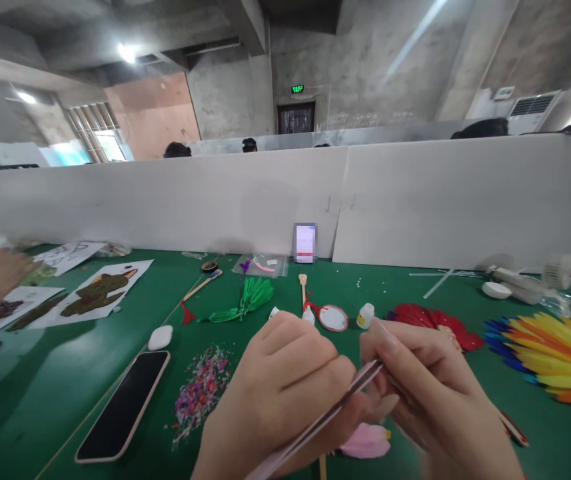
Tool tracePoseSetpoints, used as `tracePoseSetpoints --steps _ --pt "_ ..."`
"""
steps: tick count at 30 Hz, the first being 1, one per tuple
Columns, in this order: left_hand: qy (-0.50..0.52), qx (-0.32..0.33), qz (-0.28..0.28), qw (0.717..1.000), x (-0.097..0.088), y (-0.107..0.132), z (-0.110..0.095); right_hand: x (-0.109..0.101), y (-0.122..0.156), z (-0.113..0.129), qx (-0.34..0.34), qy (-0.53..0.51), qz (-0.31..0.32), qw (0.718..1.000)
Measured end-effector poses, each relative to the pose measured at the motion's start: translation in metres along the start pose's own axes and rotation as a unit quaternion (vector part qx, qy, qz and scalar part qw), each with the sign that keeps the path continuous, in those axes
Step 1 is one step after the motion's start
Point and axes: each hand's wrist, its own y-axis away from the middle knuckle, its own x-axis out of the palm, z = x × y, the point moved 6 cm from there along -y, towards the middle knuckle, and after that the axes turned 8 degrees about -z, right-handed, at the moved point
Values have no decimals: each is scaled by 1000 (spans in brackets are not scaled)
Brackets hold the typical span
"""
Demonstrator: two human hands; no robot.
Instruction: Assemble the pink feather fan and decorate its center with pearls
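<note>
Both hands meet at the front middle, above a green table (115, 320). My left hand (285, 387) is closed on a thin pale strip (326, 417) with a dark line along it, seen nearly edge-on; its kind cannot be made out. At the upper end of the strip, my right hand (430, 393) pinches it between thumb and fingers. Below the hands lies a pink petal-like piece (366, 441), partly covered, with a wooden stick end (322, 468) beside it. Just beyond stand a small bottle with a yellow label (365, 316) and a round white disc with a reddish rim (334, 318).
Left lie a phone (124, 407), a white case (160, 337) and colourful flakes (202, 387). Green feathers (248, 300) lie beyond. Right are red feathers (425, 323) and a yellow-blue feather fan (550, 353). Another person's hand (8, 270) works far left. A white partition (190, 207) stands behind.
</note>
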Motion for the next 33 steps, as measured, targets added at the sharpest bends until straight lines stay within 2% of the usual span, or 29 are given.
tracePoseSetpoints --steps 8,13,20,23,28,33 --pt "47 -9 -5 999 0 1 2 4 -2 2 1 -24 23 999" --pt "44 -7 -6 999 2 0 -1 4 -5 8 -33 -17 -14 999" --pt "-1 22 -90 996 -5 1 -1 -2 -1 11 -83 -13 -71 994" --pt "13 14 -112 994 -10 2 5 -4 -1 9 -81 -20 -69 994" --pt "31 5 -91 995 -10 -1 8 -7 -5 10 -104 34 -66 992" --pt "12 -9 -86 996 -8 -3 6 -9 -5 13 -121 29 -73 990"
